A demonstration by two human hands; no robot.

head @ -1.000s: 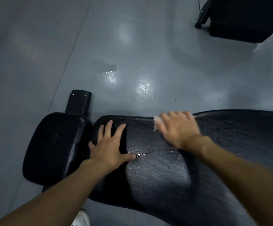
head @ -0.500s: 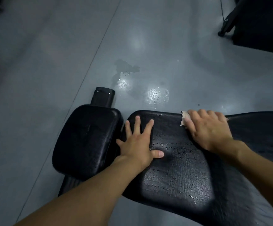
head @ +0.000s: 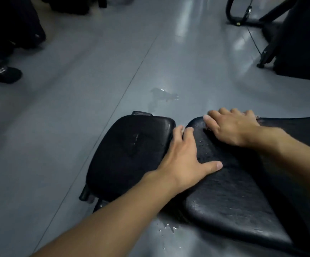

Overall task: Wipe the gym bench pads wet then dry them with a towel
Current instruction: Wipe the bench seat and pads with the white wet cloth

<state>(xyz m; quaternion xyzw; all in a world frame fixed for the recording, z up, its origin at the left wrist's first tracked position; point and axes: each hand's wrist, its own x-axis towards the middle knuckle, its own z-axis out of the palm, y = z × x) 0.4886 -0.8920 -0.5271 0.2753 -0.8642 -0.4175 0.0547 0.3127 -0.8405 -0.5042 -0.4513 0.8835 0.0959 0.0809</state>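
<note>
The left hand [head: 183, 160] is laid open on the narrow end of the long pad [head: 233, 201]; at the pad's far edge the right hand [head: 232, 127] is pressed flat on a mostly hidden cloth [head: 257, 118]. The wet wipe is judged in hand, with strokes along the pad called for next. Its long axis runs rightward, the narrow end pointed at the small pad [head: 128, 151].

A small puddle [head: 164, 95] is spotted on the grey floor [head: 76, 127], droplets [head: 169, 229] are scattered nearer; dark shoes [head: 4, 74] are planted far left, black equipment [head: 298, 43] is parked far right.
</note>
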